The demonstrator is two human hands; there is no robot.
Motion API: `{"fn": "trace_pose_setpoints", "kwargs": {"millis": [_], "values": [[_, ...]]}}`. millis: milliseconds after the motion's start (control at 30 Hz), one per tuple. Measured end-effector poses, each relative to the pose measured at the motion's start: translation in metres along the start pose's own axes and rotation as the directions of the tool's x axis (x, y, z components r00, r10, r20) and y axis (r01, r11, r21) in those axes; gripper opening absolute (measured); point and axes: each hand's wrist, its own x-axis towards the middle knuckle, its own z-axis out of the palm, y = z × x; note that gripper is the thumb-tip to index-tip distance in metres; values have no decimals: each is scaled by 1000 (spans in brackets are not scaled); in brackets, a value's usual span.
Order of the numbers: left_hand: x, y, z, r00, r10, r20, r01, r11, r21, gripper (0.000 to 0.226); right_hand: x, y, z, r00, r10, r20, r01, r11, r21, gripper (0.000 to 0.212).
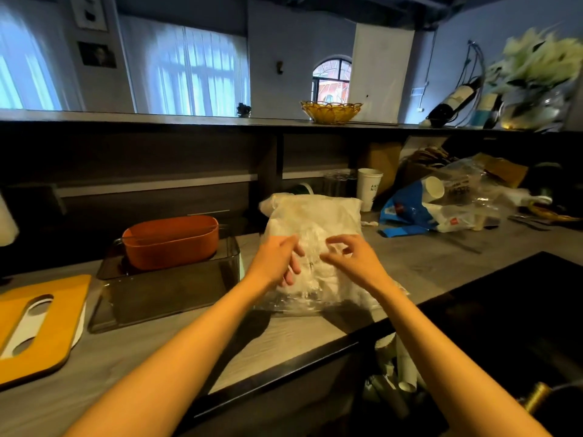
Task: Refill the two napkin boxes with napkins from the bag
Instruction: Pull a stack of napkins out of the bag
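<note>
Working both hands at the clear napkin bag [312, 247] on the counter [284, 339], you have your left hand [277, 260] and right hand [350, 257] curled, pinching its plastic, seemingly to open it. Orange box [170, 241] and smoked box [164, 291] sit just left, within reach.

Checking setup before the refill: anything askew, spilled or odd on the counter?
Two things. The orange box sits tilted inside the dark clear box, not flat on the counter. At right, a blue-and-clear plastic bag lies collapsed with a paper cup on its side in it. No spill visible. Both hands, left hand and right hand, are on the napkin bag.
</note>
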Motion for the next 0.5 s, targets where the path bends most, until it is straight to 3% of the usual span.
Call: {"fn": "trace_pose_setpoints", "kwargs": {"millis": [100,167,333,400,500], "values": [[-24,-15,0,988,-112,110,114,993,-7,50,-28,16,15,999,-33,16,35,985,-167,75],[-34,-22,-1,978,-139,155,136,990,28,52,-44,25,23,998,-57,39,65,963,-261,81],[-52,-21,-3,968,-59,246,18,986,167,47,-49,21,9,965,-216,-148,149,918,-366,32],[-55,-16,-3,973,65,219,-125,955,271,45,-40,6,-2,954,-222,-202,128,908,-399,35],[-57,-3,-5,962,212,173,-257,917,305,41,-21,-24,-17,979,-68,-194,40,989,-144,38]]}}
